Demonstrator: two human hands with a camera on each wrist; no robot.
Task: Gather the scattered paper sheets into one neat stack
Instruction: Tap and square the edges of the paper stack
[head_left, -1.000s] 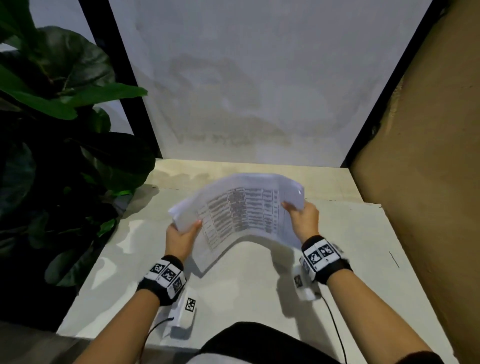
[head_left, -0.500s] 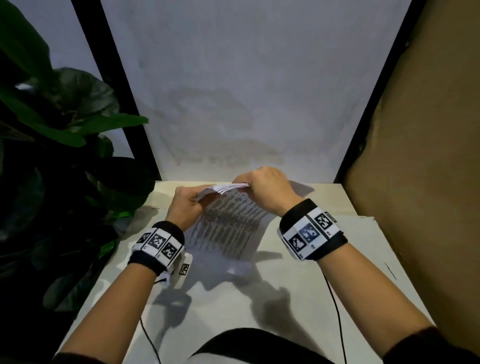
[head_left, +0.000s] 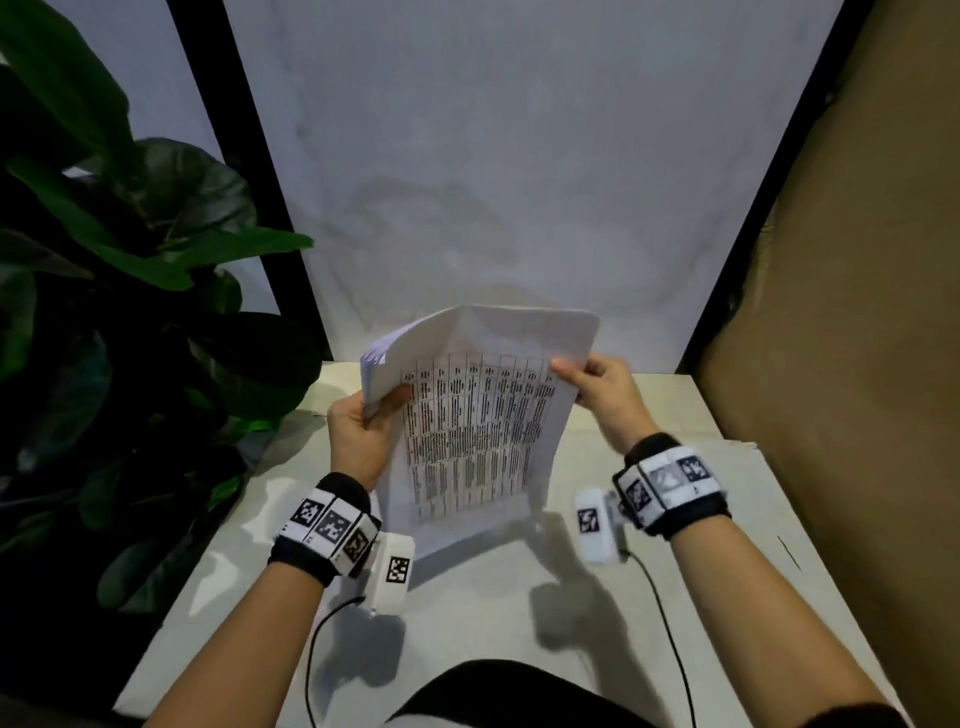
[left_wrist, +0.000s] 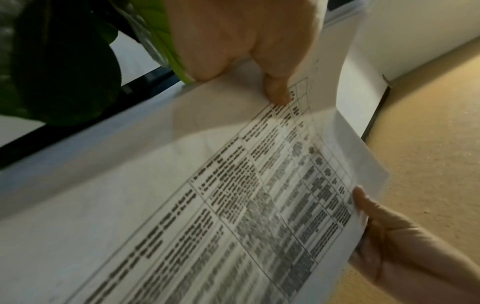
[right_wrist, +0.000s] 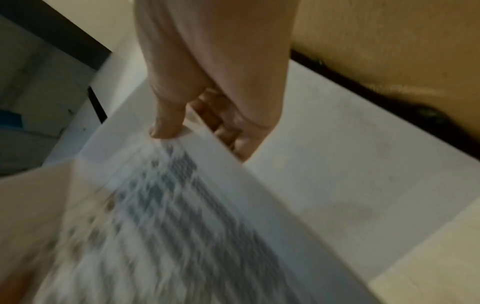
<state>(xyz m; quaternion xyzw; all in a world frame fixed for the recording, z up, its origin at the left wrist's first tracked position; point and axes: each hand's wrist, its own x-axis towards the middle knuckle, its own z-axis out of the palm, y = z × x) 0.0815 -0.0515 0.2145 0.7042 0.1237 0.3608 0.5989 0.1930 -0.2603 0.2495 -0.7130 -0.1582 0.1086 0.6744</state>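
The paper sheets (head_left: 470, 431) are held upright on the table (head_left: 483, 587), pinched by left hand (head_left: 358, 436) and right hand (head_left: 602, 397).

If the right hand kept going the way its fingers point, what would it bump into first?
The right hand points left across the papers it pinches, so it would probably meet the left hand holding the opposite edge; depth is hard to judge.

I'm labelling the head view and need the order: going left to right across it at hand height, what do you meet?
Plant → left hand → paper sheets → right hand → brown wall.
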